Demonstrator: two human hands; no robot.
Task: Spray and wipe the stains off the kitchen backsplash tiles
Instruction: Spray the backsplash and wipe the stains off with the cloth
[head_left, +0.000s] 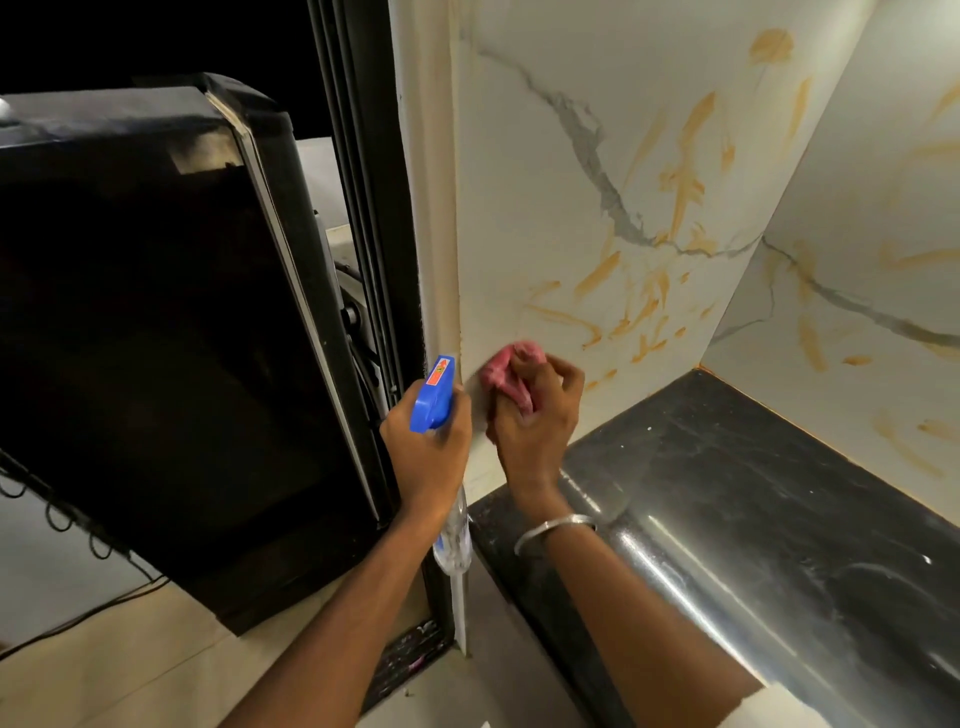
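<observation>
My left hand (428, 444) grips a spray bottle (435, 395) with a blue trigger head and a clear body hanging below the fist, its nozzle facing the wall. My right hand (535, 415) holds a bunched pink cloth (501, 371) and presses it against the lower left of the white marble-look backsplash tiles (519, 208). Orange-brown smear stains (685, 171) cover the tile above and right of the cloth. More stains (810, 343) mark the adjoining wall on the right.
A black stone countertop (753, 493) with a glossy rounded front edge runs below the tiles at the right. A black appliance (156, 338) stands at the left, beside a dark door frame (374, 208). Cables trail over the beige floor (104, 675).
</observation>
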